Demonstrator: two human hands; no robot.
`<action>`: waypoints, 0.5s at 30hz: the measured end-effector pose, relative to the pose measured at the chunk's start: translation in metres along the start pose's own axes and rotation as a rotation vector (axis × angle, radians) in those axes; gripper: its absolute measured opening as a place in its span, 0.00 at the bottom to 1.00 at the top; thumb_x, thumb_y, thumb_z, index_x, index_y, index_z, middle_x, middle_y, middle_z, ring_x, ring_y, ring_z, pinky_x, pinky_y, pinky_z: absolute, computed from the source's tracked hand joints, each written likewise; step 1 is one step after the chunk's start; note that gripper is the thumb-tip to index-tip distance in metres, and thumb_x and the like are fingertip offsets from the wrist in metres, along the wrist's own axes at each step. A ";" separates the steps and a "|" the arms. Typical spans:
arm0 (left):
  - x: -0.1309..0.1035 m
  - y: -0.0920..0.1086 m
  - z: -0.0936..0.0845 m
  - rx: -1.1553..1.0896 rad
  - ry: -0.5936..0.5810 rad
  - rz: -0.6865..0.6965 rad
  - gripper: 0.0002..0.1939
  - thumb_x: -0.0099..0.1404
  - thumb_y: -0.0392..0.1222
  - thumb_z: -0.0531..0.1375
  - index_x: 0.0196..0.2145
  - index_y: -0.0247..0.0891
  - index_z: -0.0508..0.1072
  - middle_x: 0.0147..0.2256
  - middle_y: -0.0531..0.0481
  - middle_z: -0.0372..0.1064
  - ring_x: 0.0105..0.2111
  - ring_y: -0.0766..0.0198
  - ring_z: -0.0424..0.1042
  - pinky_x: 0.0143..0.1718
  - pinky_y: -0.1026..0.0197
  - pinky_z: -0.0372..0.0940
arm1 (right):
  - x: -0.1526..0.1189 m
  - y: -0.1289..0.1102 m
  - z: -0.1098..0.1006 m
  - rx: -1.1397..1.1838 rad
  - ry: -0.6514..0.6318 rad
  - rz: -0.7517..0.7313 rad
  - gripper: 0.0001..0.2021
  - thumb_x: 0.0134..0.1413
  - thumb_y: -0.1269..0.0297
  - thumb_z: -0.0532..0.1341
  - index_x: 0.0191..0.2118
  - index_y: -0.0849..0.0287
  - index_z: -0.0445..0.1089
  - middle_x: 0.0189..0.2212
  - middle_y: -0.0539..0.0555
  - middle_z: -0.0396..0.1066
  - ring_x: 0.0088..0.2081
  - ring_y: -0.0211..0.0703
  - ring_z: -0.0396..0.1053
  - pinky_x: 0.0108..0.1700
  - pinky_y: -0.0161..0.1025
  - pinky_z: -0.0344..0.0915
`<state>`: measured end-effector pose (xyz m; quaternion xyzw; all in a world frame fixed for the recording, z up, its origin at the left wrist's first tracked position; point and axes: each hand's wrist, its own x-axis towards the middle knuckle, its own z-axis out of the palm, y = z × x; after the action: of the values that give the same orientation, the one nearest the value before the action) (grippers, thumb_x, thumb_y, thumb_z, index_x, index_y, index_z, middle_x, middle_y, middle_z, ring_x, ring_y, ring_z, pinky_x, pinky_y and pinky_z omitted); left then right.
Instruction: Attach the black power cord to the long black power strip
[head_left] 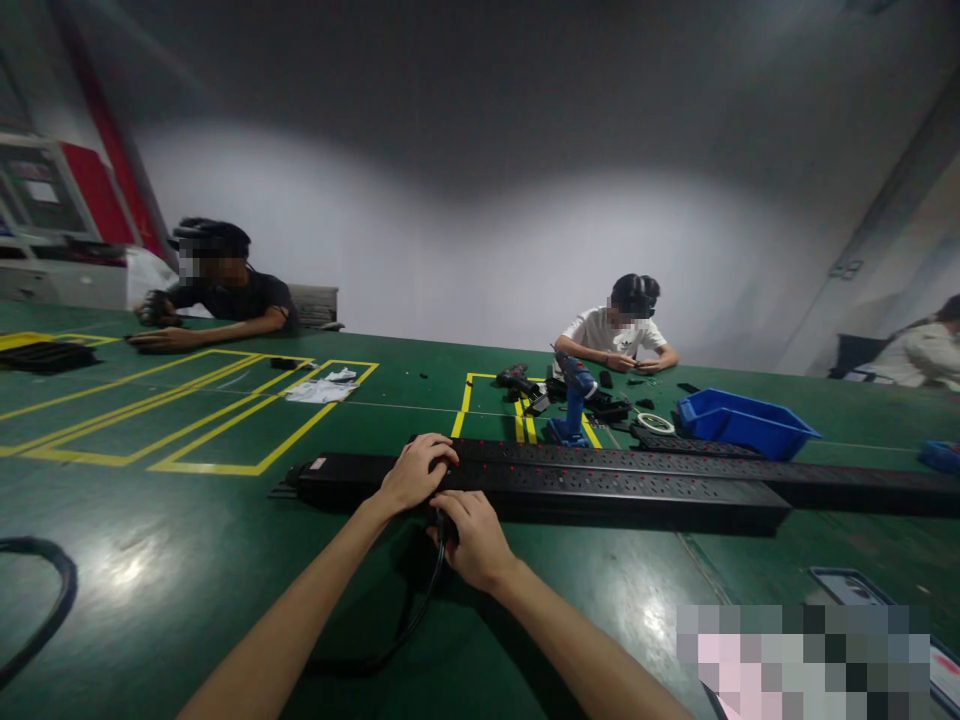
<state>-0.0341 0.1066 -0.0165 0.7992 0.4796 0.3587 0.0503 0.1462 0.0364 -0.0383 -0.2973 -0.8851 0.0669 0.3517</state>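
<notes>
A long black power strip (600,497) with rows of outlets and small red dots lies across the green table. My left hand (417,472) grips it left of its middle, fingers curled over the top. Just to the right and nearer to me, my right hand (474,535) is closed on a black plug, held against the strip's front side. From that plug a black cable (420,612) hangs and curves left onto the table. My fingers hide most of the plug, and I cannot tell whether it is seated in an outlet. Another long black strip (847,478) lies right behind.
Behind the strips stand a blue power drill (574,400) and a blue bin (742,420), among loose black parts. White papers (322,387) lie by yellow tape lines. A thick cable loop (64,580) is at left. Several co-workers sit around the table.
</notes>
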 end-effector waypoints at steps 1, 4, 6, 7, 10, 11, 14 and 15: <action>0.001 -0.002 0.000 -0.035 0.022 -0.014 0.13 0.61 0.37 0.53 0.39 0.45 0.76 0.48 0.51 0.70 0.52 0.58 0.64 0.57 0.50 0.58 | 0.000 0.000 0.000 0.001 -0.027 0.004 0.17 0.56 0.67 0.60 0.52 0.56 0.66 0.50 0.56 0.70 0.50 0.45 0.66 0.52 0.43 0.60; 0.004 -0.008 0.002 -0.095 0.112 -0.086 0.16 0.62 0.38 0.52 0.45 0.44 0.73 0.47 0.50 0.70 0.51 0.59 0.65 0.57 0.52 0.58 | 0.000 0.000 -0.001 0.008 -0.126 0.006 0.19 0.53 0.70 0.59 0.52 0.56 0.65 0.50 0.55 0.70 0.50 0.45 0.66 0.52 0.41 0.60; 0.004 -0.009 0.004 -0.047 0.144 -0.155 0.16 0.63 0.43 0.52 0.48 0.43 0.71 0.48 0.49 0.70 0.52 0.58 0.65 0.57 0.52 0.58 | 0.000 -0.001 -0.001 0.006 -0.188 0.006 0.24 0.49 0.73 0.59 0.54 0.56 0.64 0.52 0.55 0.68 0.52 0.45 0.65 0.53 0.41 0.59; 0.004 -0.008 0.005 0.001 0.143 -0.191 0.18 0.63 0.46 0.54 0.49 0.43 0.70 0.49 0.48 0.69 0.53 0.56 0.64 0.57 0.50 0.57 | 0.000 -0.002 -0.002 0.002 -0.211 0.006 0.26 0.48 0.75 0.58 0.55 0.56 0.64 0.54 0.55 0.67 0.53 0.45 0.65 0.54 0.41 0.59; 0.002 -0.002 0.011 0.187 0.098 -0.284 0.29 0.59 0.59 0.57 0.55 0.43 0.66 0.55 0.44 0.64 0.58 0.48 0.57 0.60 0.44 0.50 | 0.001 -0.003 -0.002 -0.026 -0.233 -0.004 0.27 0.49 0.77 0.55 0.57 0.57 0.62 0.56 0.55 0.66 0.53 0.44 0.64 0.54 0.41 0.58; 0.001 0.001 0.013 0.245 0.075 -0.309 0.34 0.57 0.63 0.57 0.56 0.43 0.65 0.57 0.42 0.62 0.60 0.45 0.54 0.61 0.41 0.47 | 0.001 -0.003 -0.002 -0.040 -0.227 -0.011 0.26 0.52 0.77 0.53 0.57 0.56 0.63 0.56 0.55 0.66 0.53 0.43 0.64 0.53 0.40 0.58; 0.001 0.005 0.018 0.358 0.016 -0.386 0.42 0.54 0.70 0.55 0.59 0.42 0.62 0.61 0.39 0.56 0.63 0.39 0.47 0.61 0.38 0.41 | 0.000 -0.003 -0.002 -0.093 -0.162 -0.017 0.22 0.57 0.76 0.51 0.55 0.55 0.65 0.53 0.54 0.68 0.50 0.42 0.65 0.50 0.41 0.60; 0.001 0.006 0.019 0.374 0.001 -0.408 0.43 0.54 0.71 0.54 0.60 0.41 0.61 0.61 0.38 0.55 0.63 0.38 0.47 0.61 0.38 0.41 | 0.000 -0.002 -0.003 -0.112 -0.125 -0.013 0.21 0.57 0.75 0.52 0.55 0.55 0.65 0.52 0.54 0.68 0.50 0.43 0.64 0.50 0.41 0.60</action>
<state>-0.0176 0.1097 -0.0274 0.6814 0.6885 0.2468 -0.0270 0.1471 0.0343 -0.0351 -0.3061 -0.9095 0.0334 0.2791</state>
